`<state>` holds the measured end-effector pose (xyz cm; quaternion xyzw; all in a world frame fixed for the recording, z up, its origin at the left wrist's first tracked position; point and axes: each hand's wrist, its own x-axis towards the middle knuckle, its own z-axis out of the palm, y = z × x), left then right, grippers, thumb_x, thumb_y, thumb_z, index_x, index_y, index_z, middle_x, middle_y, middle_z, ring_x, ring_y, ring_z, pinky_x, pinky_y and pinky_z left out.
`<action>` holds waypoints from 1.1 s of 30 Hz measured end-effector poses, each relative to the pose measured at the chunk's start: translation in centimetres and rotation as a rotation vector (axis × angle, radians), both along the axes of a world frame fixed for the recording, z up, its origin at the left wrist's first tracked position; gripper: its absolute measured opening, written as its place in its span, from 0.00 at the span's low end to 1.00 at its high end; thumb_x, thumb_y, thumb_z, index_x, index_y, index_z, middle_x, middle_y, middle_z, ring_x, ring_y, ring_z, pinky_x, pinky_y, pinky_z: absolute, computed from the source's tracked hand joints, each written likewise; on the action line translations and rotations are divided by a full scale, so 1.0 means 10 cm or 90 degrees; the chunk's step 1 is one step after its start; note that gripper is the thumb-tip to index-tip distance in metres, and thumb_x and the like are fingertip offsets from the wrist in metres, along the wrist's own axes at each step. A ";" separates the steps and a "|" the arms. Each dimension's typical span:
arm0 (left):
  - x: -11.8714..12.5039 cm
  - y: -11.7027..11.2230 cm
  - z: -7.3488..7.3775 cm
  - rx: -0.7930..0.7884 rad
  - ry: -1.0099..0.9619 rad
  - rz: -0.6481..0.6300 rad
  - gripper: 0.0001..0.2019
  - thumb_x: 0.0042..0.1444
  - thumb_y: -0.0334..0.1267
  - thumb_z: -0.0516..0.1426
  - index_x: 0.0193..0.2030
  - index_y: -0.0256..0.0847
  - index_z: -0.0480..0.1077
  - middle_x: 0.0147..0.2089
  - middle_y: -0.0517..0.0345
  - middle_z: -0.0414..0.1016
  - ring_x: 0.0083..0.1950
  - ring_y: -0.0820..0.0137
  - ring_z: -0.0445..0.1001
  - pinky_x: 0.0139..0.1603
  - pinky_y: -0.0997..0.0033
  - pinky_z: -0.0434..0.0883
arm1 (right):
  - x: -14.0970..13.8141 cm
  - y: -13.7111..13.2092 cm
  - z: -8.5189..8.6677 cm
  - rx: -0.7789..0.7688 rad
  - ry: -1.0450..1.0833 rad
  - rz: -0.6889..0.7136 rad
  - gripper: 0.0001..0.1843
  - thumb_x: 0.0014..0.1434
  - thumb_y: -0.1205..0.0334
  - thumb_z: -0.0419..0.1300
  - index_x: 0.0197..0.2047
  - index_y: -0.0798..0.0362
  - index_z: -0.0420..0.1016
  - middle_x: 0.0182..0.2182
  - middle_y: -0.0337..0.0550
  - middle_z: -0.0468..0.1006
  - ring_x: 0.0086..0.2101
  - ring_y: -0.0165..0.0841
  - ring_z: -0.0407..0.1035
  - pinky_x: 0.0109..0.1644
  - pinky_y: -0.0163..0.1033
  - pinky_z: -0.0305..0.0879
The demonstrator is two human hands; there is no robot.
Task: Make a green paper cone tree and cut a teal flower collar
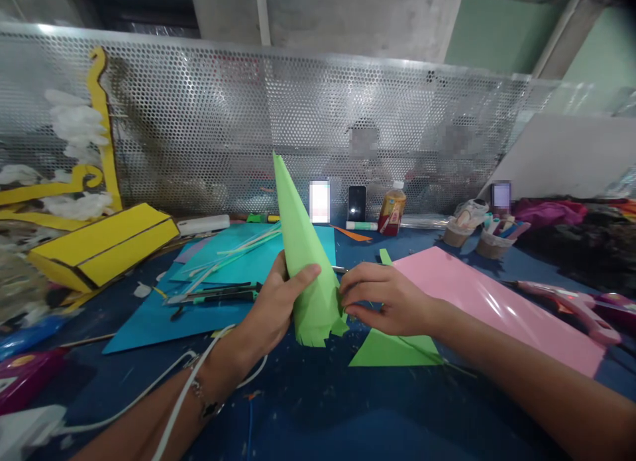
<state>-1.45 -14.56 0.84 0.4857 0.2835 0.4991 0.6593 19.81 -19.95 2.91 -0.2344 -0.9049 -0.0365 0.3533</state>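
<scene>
A light green paper cone (305,262) stands tilted above the table, its point up and to the left. Its lower rim is cut into short tabs, some bent outward. My left hand (278,295) is wrapped round the cone, thumb across the front. At the cone's lower right edge, my right hand (382,295) has its fingers curled and pinched against the tabs; the exact contact is partly hidden. Beneath the right hand lies a green paper offcut (392,350). Pink paper (477,295) is on the table to the right.
Blue sheets (163,322) carry paper strips and dark-handled tools. A yellow box (104,246) sits left, a drink bottle (392,209) and phone (356,203) at the back. Glue gun (571,302) and pen cup (497,239) stand right. A white cable (183,395) crosses my left forearm.
</scene>
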 end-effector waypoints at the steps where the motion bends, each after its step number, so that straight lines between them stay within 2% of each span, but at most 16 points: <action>1: 0.00 -0.01 -0.01 0.016 0.009 -0.004 0.33 0.47 0.47 0.74 0.56 0.43 0.67 0.42 0.58 0.78 0.38 0.67 0.77 0.38 0.66 0.78 | 0.00 0.00 -0.01 -0.001 -0.002 -0.002 0.06 0.68 0.67 0.60 0.41 0.54 0.80 0.41 0.50 0.80 0.43 0.35 0.77 0.49 0.41 0.77; 6: 0.01 -0.02 -0.01 0.067 0.045 0.011 0.34 0.44 0.47 0.75 0.55 0.43 0.67 0.44 0.57 0.79 0.40 0.66 0.77 0.39 0.67 0.78 | 0.00 0.00 -0.03 -0.004 -0.011 -0.009 0.06 0.68 0.67 0.61 0.40 0.54 0.80 0.42 0.49 0.79 0.42 0.34 0.76 0.49 0.41 0.76; 8: 0.00 -0.01 0.02 0.073 0.040 0.025 0.34 0.44 0.46 0.75 0.56 0.41 0.67 0.44 0.55 0.79 0.40 0.65 0.78 0.39 0.66 0.78 | 0.01 0.00 -0.03 -0.017 -0.016 -0.017 0.05 0.67 0.65 0.62 0.44 0.54 0.80 0.44 0.50 0.79 0.45 0.35 0.76 0.51 0.42 0.76; 9: 0.00 0.01 0.04 0.068 0.030 0.034 0.35 0.44 0.46 0.75 0.56 0.41 0.67 0.44 0.54 0.80 0.39 0.64 0.79 0.39 0.65 0.79 | 0.03 0.00 -0.03 -0.025 -0.018 -0.023 0.08 0.67 0.62 0.64 0.48 0.55 0.79 0.46 0.51 0.78 0.47 0.37 0.76 0.53 0.44 0.76; 12: -0.02 0.03 0.09 0.030 -0.014 0.067 0.36 0.44 0.45 0.74 0.58 0.42 0.66 0.44 0.54 0.80 0.39 0.61 0.80 0.39 0.62 0.79 | 0.09 0.02 -0.03 -0.044 -0.025 -0.042 0.26 0.61 0.52 0.70 0.58 0.54 0.74 0.54 0.55 0.76 0.54 0.41 0.73 0.58 0.48 0.74; 13: -0.02 0.04 0.11 0.012 -0.023 0.073 0.35 0.45 0.44 0.74 0.58 0.42 0.66 0.43 0.54 0.80 0.40 0.60 0.81 0.39 0.61 0.80 | 0.11 0.03 -0.04 -0.037 -0.025 -0.047 0.28 0.61 0.51 0.71 0.59 0.54 0.73 0.54 0.56 0.75 0.55 0.41 0.73 0.58 0.49 0.74; 19: -0.02 0.03 0.11 -0.032 -0.045 0.049 0.32 0.48 0.43 0.71 0.58 0.43 0.67 0.41 0.56 0.80 0.41 0.59 0.81 0.40 0.61 0.80 | 0.10 0.03 -0.02 0.036 -0.005 -0.035 0.06 0.65 0.66 0.63 0.46 0.53 0.79 0.45 0.50 0.79 0.45 0.36 0.76 0.51 0.43 0.76; 22: -0.03 0.03 0.05 0.000 -0.040 0.014 0.31 0.50 0.43 0.71 0.59 0.44 0.67 0.43 0.55 0.80 0.41 0.60 0.81 0.41 0.61 0.79 | 0.04 0.01 -0.01 0.027 -0.009 -0.020 0.05 0.64 0.68 0.62 0.41 0.52 0.80 0.42 0.49 0.80 0.42 0.35 0.77 0.47 0.41 0.75; 27: -0.03 0.02 -0.04 0.088 -0.006 -0.036 0.31 0.52 0.44 0.71 0.61 0.46 0.66 0.46 0.57 0.79 0.43 0.64 0.79 0.41 0.65 0.78 | 0.02 0.01 -0.04 0.001 -0.014 -0.020 0.04 0.63 0.68 0.63 0.38 0.52 0.80 0.39 0.48 0.79 0.40 0.35 0.76 0.45 0.41 0.75; 30: -0.01 0.00 -0.05 0.125 0.019 -0.047 0.33 0.50 0.43 0.73 0.61 0.47 0.65 0.48 0.58 0.79 0.45 0.65 0.78 0.43 0.67 0.78 | 0.03 0.02 -0.06 -0.012 -0.023 -0.023 0.03 0.63 0.67 0.64 0.37 0.52 0.79 0.39 0.47 0.79 0.40 0.35 0.76 0.44 0.40 0.75; 33: 0.00 -0.01 -0.02 0.112 0.021 -0.033 0.33 0.49 0.43 0.73 0.59 0.46 0.66 0.49 0.57 0.79 0.45 0.64 0.78 0.43 0.66 0.78 | 0.05 0.02 -0.06 -0.034 -0.025 -0.023 0.02 0.64 0.65 0.64 0.40 0.52 0.79 0.40 0.48 0.78 0.41 0.35 0.75 0.46 0.41 0.76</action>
